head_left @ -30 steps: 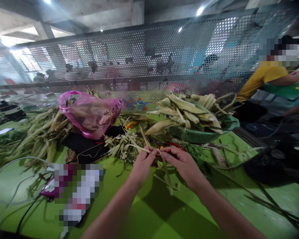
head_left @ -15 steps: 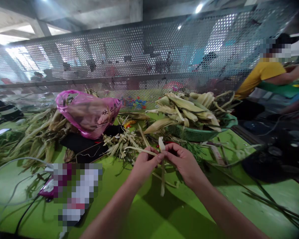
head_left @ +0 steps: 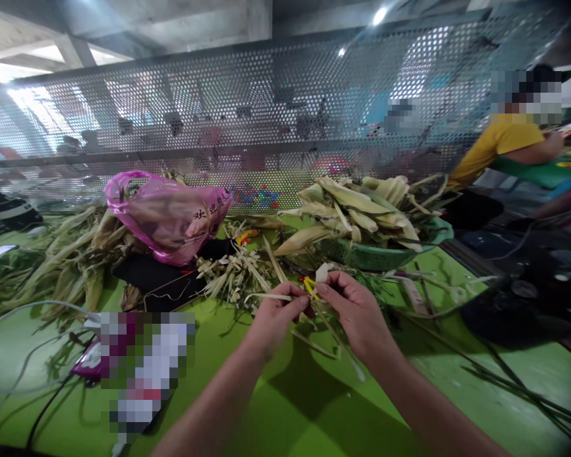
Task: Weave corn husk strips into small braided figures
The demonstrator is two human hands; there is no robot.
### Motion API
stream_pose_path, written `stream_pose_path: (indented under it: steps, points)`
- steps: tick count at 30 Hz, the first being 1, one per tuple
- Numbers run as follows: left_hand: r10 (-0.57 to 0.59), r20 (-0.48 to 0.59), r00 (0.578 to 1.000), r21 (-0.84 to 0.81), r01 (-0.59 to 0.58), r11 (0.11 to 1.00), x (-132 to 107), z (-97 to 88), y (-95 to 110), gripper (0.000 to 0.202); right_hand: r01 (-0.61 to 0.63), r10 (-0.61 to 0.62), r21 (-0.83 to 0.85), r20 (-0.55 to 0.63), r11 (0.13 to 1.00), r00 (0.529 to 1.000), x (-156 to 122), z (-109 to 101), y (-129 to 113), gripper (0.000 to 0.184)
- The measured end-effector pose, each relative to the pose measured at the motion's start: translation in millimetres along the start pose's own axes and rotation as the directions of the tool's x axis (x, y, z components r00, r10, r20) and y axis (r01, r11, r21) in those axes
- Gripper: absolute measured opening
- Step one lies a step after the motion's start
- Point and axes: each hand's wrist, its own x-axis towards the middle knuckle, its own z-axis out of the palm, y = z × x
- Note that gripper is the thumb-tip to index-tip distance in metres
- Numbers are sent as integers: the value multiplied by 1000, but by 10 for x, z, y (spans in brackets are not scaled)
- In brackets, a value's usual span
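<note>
Over the green table, my left hand (head_left: 278, 317) pinches a pale corn husk strip (head_left: 273, 296) between thumb and fingers, its free end sticking out to the left. Close beside it, my right hand (head_left: 354, 308) is closed on another whitish piece of husk (head_left: 322, 273), which shows above the thumb and index finger. A narrow strip hangs below the right hand, slanting down to the right. Where the strips meet is partly hidden by the fingers. Just behind the fingertips lies something yellow (head_left: 310, 287), and a heap of cut husk pieces (head_left: 235, 273) spreads to the left.
A green basket (head_left: 375, 257) heaped with corn husks stands behind my right hand. A pink plastic bag (head_left: 171, 219) sits at the back left near loose husks (head_left: 71, 254). Cables (head_left: 28, 304) cross the left side. Behind a perforated screen (head_left: 276, 127), a person in yellow (head_left: 514, 139) sits at right.
My hands have drawn slightly apart. The hanging strip has swung from vertical to a slant toward the right, and the yellow thing behind the fingers now shows.
</note>
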Motion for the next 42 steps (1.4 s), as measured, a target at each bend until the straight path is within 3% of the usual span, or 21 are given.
stream_pose_path:
  steps: [6,11,19,25,33,36,39,40,42]
  points:
    - [41,-32,999,-78,-44,996,8,-15,-21,21,-16,17,-11,94,1000,995,29,-37,-24,22]
    - [42,-63,997,-150,-51,987,-7,-32,8,24,4,36,-226,174,974,984,31,-49,-79,24]
    - [64,-44,997,144,-57,988,98,-132,-35,30,233,-114,-426,286,874,951,16,-76,-104,16]
    - [72,16,997,216,-73,974,93,-147,-19,29,324,-222,-531,248,783,943,28,-100,-68,16]
    - [53,125,991,181,-75,981,53,-135,65,28,268,-180,-474,222,839,958,54,-82,-38,17]
    - [11,37,999,114,-15,993,75,-133,25,30,365,-311,-532,192,764,931,63,-110,-80,15]
    - [2,-119,993,37,2,999,106,-145,-19,33,472,-526,-645,126,601,841,43,-130,-149,26]
    - [10,-159,987,8,-9,1000,114,-152,-32,32,479,-537,-665,138,573,832,30,-127,-158,25]
    - [30,-214,976,-35,-38,999,121,-165,-52,30,455,-429,-663,218,594,877,2,-102,-140,17]
